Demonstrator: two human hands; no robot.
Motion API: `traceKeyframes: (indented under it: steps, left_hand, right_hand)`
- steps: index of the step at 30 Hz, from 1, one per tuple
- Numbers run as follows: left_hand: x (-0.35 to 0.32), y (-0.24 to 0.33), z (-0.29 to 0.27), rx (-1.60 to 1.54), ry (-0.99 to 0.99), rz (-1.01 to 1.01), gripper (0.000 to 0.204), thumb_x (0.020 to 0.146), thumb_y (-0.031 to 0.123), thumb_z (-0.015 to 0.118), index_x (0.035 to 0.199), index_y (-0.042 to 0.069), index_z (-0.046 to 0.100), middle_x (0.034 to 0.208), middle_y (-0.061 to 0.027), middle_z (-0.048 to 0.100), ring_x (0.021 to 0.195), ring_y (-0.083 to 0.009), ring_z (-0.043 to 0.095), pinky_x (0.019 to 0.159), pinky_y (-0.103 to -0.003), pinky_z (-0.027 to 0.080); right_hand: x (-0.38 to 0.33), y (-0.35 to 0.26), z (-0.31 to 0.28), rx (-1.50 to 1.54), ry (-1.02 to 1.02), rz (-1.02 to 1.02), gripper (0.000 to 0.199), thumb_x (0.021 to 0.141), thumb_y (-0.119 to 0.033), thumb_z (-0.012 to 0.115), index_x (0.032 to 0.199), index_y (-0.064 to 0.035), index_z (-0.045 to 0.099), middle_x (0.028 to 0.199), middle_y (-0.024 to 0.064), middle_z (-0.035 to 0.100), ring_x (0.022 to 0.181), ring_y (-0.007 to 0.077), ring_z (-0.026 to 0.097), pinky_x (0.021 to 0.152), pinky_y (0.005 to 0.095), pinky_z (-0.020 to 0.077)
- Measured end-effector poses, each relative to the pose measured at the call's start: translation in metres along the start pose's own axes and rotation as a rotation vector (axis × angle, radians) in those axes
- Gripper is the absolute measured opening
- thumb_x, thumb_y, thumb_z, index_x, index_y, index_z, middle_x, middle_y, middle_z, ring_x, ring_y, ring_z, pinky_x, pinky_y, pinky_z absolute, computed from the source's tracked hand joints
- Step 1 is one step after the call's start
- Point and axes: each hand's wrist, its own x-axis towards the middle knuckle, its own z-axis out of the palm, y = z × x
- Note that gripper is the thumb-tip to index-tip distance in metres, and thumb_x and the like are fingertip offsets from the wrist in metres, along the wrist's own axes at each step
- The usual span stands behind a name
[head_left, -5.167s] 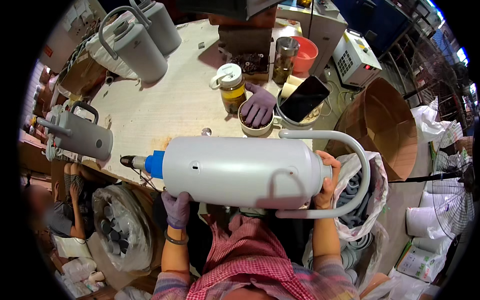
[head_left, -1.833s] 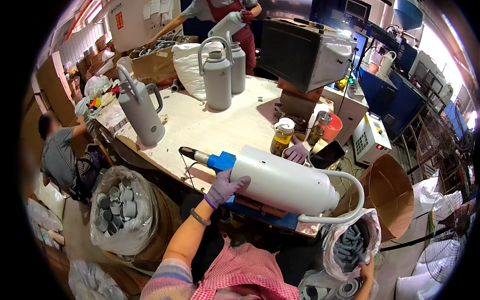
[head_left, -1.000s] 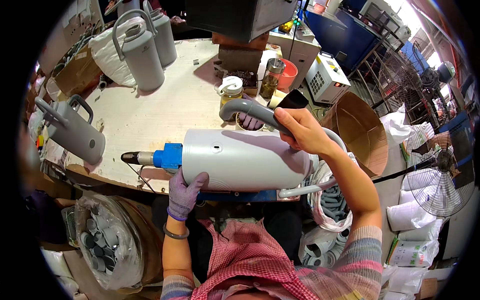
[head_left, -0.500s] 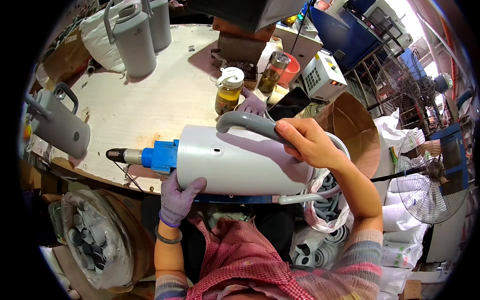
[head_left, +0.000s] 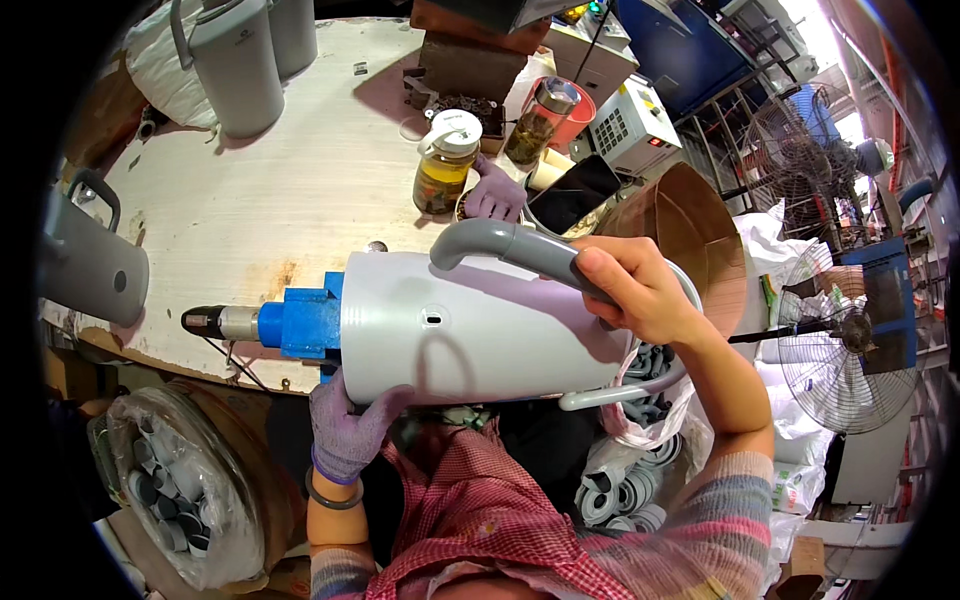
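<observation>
The grey watering-can body [head_left: 480, 325] lies on its side across the near edge of the table [head_left: 270, 215], its narrow end seated on a blue fixture [head_left: 305, 322] with a metal-and-black shaft [head_left: 215, 322] poking out to the left. The right hand [head_left: 640, 295], bare, is clenched around a dark grey curved spout [head_left: 515, 245] pressed to the top of the body. The left hand [head_left: 350, 430], in a purple glove, cups the body from below near the blue fixture; its fingers curl up against the shell, but the palm is hidden under the can. A pale loop handle [head_left: 625, 390] shows under the right wrist, its upper run covered by the hand.

Just beyond the spout, a second purple glove [head_left: 495, 190] lies on a bowl, mostly hidden. A jar with a white lid and yellowish contents [head_left: 445, 165] stands near it, and a glass bottle [head_left: 540, 115] stands in front of a red cup. More grey cans stand at the far left of the table [head_left: 235, 65] and lie at the left rim [head_left: 90, 260], cut off by the picture's edge.

The table top is pale, worn wood with rust-coloured stains. Below it on the left a clear bag of grey caps [head_left: 180, 490] sits in a drum. To the right are a large cardboard drum [head_left: 695, 235], a fan [head_left: 850, 350] and blue shelving, all bent by the lens.
</observation>
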Motion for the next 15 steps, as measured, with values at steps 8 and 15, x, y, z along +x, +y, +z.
traceKeyframes:
  steps: [8, 15]
  left_hand:
    - [-0.0022, -0.0099, 0.0049, -0.049, 0.021, 0.0, 0.036, 0.079, 0.022, 0.081, 0.101, -0.003, 0.066, 0.085, -0.0113, 0.072, 0.074, -0.0179, 0.068, 0.066, -0.031, 0.053]
    - [-0.0018, -0.0015, 0.0021, -0.096, 0.023, -0.079, 0.033, 0.075, 0.018, 0.083, 0.098, -0.001, 0.068, 0.084, -0.0134, 0.072, 0.072, -0.0214, 0.071, 0.066, -0.03, 0.053]
  right_hand:
    - [-0.0018, 0.0009, 0.0002, 0.048, 0.011, 0.014, 0.037, 0.104, -0.03, 0.049, 0.088, 0.0005, 0.063, 0.062, -0.0024, 0.047, 0.054, 0.0036, 0.041, 0.047, 0.0233, 0.0306]
    - [-0.001, 0.0062, -0.0028, 0.037, -0.035, -0.024, 0.032, 0.101, -0.028, 0.054, 0.1, 0.0016, 0.067, 0.069, -0.0009, 0.054, 0.057, 0.0046, 0.046, 0.05, 0.0234, 0.0354]
